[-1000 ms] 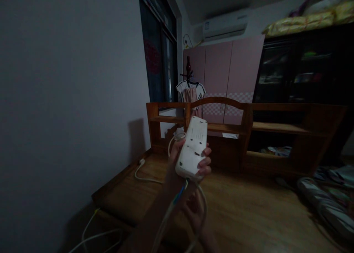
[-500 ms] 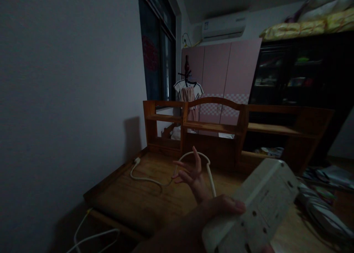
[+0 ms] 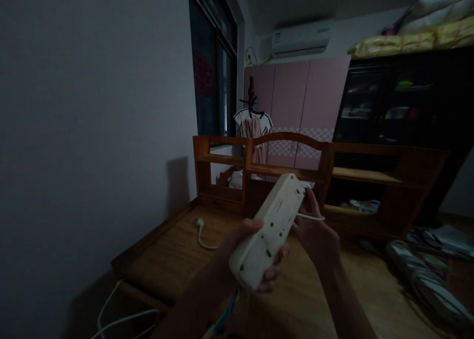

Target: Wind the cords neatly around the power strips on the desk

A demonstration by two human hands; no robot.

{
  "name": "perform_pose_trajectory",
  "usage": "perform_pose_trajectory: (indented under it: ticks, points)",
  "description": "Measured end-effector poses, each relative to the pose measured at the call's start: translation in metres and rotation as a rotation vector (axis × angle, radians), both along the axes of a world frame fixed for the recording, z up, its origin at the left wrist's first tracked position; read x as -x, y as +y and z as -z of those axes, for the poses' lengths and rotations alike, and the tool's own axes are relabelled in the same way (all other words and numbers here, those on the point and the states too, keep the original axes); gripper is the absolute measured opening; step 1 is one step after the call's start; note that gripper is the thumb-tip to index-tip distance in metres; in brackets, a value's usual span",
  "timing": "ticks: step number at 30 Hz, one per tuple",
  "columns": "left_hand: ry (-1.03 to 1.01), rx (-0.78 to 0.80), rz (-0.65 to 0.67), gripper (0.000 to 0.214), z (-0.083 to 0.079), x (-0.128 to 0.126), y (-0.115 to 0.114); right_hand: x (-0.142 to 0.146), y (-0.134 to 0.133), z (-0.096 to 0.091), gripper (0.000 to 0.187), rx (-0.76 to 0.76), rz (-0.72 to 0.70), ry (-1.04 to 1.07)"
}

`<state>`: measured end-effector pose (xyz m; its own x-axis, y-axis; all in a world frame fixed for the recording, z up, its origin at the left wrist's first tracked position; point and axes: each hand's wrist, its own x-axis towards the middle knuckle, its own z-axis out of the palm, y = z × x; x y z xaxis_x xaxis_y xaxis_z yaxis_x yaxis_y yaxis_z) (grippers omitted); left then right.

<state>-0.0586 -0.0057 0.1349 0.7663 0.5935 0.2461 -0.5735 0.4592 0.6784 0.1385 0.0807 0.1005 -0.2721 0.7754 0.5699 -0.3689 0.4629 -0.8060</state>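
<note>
A white power strip (image 3: 272, 225) is tilted up in front of me, its underside with screw holes facing me. My left hand (image 3: 255, 250) is wrapped round its lower half, thumb on the near edge and fingers beneath. My right hand (image 3: 314, 230) is at the strip's far end, closed on its white cord (image 3: 313, 217); some fingers are hidden behind the strip. The cord's plug (image 3: 200, 223) lies on the wooden desk (image 3: 163, 260) to the left. From below the strip's near end hangs a blurred blue-green strand (image 3: 229, 309).
A wooden shelf unit (image 3: 289, 170) stands along the desk's far edge. On the right lies a bundled pale striped item (image 3: 425, 279) near papers (image 3: 448, 240). A white cable (image 3: 126, 317) hangs by the desk's left front corner. The wall (image 3: 92, 131) borders the left side.
The power strip has moved left and farther from me in my left hand. My right hand has gone from open fingers near the cord to the strip's far end. The plug has shifted right.
</note>
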Motion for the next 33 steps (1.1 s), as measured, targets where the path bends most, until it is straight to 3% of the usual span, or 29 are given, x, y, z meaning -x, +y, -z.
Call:
perform_pose_trajectory:
  ticks: [3,6,10,15,18,21,24,26,30,33]
  points:
    - [0.003,-0.015,-0.037,0.053,0.005,0.012,0.020,-0.032,0.001,-0.003,0.057,0.045,-0.053,0.165]
    - [0.028,-0.009,-0.032,0.059,0.013,0.020,0.037,-0.059,0.008,-0.002,0.050,0.160,-0.080,0.162]
    - [0.037,-0.006,-0.058,0.060,0.022,0.016,0.047,-0.081,0.023,0.002,0.043,0.189,0.035,0.124]
    - [-0.024,0.029,-0.288,0.039,0.036,0.002,0.058,-0.091,0.024,-0.012,0.034,0.041,0.206,0.034]
    - [0.020,0.081,-0.291,0.043,0.051,-0.003,0.082,-0.095,0.025,-0.024,0.030,-0.090,0.305,-0.075]
    - [0.085,0.119,-0.267,0.048,0.074,-0.006,0.114,-0.102,0.034,-0.024,0.031,-0.223,0.496,-0.264]
    - [0.137,0.164,-0.266,0.043,0.100,-0.007,0.144,-0.108,0.047,-0.005,0.029,-0.325,0.709,-0.481]
    - [0.167,0.187,-0.278,0.039,0.118,-0.005,0.163,-0.111,0.056,0.016,0.028,-0.328,0.770,-0.556]
    - [0.225,0.225,-0.316,0.043,0.155,0.007,0.194,-0.116,0.074,0.069,0.037,-0.190,0.719,-0.603]
    - [0.251,0.257,-0.352,0.051,0.180,0.019,0.212,-0.120,0.086,0.104,0.035,-0.204,0.693,-0.688]
